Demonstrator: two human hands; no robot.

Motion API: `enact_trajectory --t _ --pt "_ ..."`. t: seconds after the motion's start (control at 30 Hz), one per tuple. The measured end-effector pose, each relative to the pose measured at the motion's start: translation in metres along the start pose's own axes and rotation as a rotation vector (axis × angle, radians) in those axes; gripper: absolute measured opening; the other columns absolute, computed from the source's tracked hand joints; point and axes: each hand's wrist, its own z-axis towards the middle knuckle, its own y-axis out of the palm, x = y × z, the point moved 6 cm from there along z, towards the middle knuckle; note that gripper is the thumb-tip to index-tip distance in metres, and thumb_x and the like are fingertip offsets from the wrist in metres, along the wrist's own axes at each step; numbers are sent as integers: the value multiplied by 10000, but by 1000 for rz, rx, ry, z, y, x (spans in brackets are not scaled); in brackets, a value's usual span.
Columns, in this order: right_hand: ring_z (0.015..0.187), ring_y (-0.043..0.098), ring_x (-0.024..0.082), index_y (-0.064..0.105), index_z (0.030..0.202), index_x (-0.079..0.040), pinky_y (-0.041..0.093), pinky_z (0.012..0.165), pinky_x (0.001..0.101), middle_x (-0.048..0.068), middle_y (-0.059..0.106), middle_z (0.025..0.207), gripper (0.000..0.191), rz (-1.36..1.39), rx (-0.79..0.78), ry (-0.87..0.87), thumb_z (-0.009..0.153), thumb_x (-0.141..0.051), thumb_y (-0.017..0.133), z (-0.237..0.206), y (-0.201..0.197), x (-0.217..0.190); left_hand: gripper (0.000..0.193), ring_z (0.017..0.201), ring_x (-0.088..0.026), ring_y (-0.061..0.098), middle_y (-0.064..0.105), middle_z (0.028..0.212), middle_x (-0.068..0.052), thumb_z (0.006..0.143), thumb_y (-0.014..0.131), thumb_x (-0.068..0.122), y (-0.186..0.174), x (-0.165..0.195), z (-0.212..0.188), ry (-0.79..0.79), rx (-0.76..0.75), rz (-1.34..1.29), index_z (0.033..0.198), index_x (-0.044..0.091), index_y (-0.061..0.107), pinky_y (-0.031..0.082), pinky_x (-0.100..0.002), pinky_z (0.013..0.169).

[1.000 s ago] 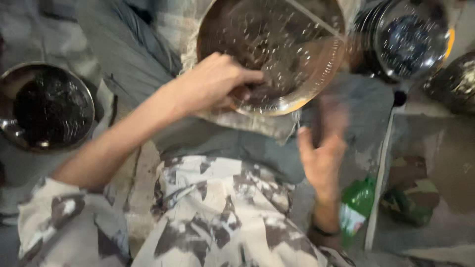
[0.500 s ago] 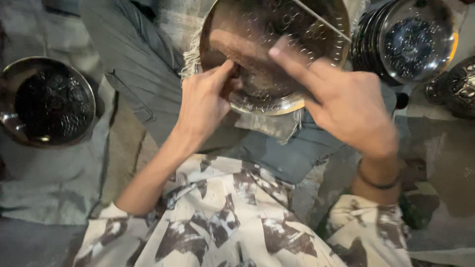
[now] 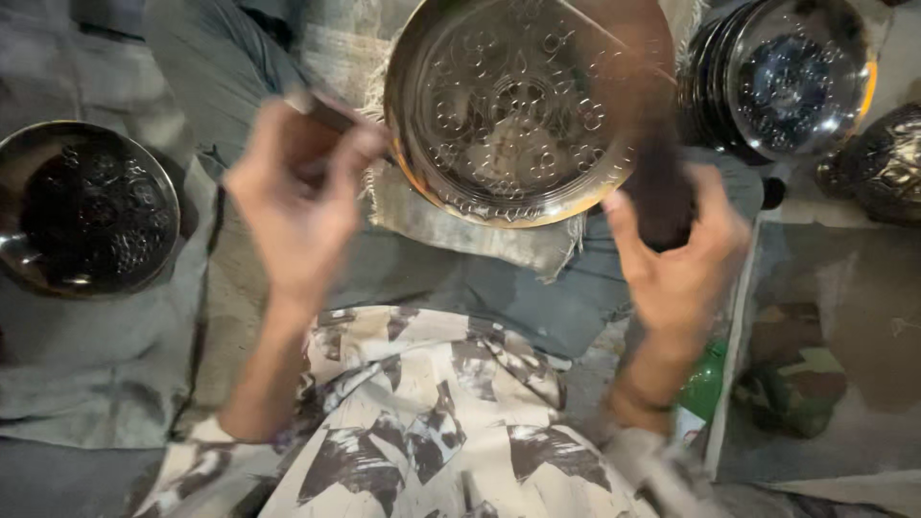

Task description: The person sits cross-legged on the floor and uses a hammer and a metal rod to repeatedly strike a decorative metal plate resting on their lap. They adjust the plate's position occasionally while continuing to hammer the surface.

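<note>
- The left hand [image 3: 293,206] hangs over the lap, its fingers [image 3: 360,149] curled closed around a thin dark tool [image 3: 326,113] whose end points up and to the left, just beside the rim of the plate.
- The engraved metal plate [image 3: 523,105], round and brass-coloured with stamped floral motifs, lies face up on a frayed cloth [image 3: 460,230] spread over the knees, between the 2 hands.
- The right hand [image 3: 681,259] sits at the plate's lower right edge; its fingers wrap a dark, blurred object [image 3: 662,192] that rises across the plate's right side. What kind of object it is cannot be told.
- A dark band [image 3: 638,398] circles the right wrist.
- A 2nd engraved bowl [image 3: 91,206], darker, rests on grey fabric well to the left.
- A stack of shiny plates [image 3: 787,77] stands at upper right, near a dark embossed vessel [image 3: 883,168].
- A green bottle [image 3: 705,384] lies below the right forearm.
</note>
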Motion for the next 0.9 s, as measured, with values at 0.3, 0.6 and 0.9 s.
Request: enact_trajectory --t 0.3,0.6,0.9 --pt "1065 618 149 415 1522 2 541 1017 309 47 586 1185 747 641 325 195 972 -42 919 -24 66 125 281 1020 -167 757 744 1077 -94 1006 683 1 -9 -11 68 18 -235 -41 1268 -25 582 633 -295 863" --pt "1124 686 165 488 1349 3 538 1054 306 39 620 1176 503 535 188 71 1053 -36 892 7 27 91 296 1036 -171 781 773 1104 -169 1015 728 17 9 -22 64 7 -447 145 1284 -28 612 642 -302 829" --pt "989 654 143 500 1320 -58 550 973 308 53 643 1105 494 882 320 166 970 3 843 -6 42 90 330 953 -98 769 748 1024 -96 980 741 77 4 0 55 -178 -387 -302 1242 -21 565 650 -263 826"
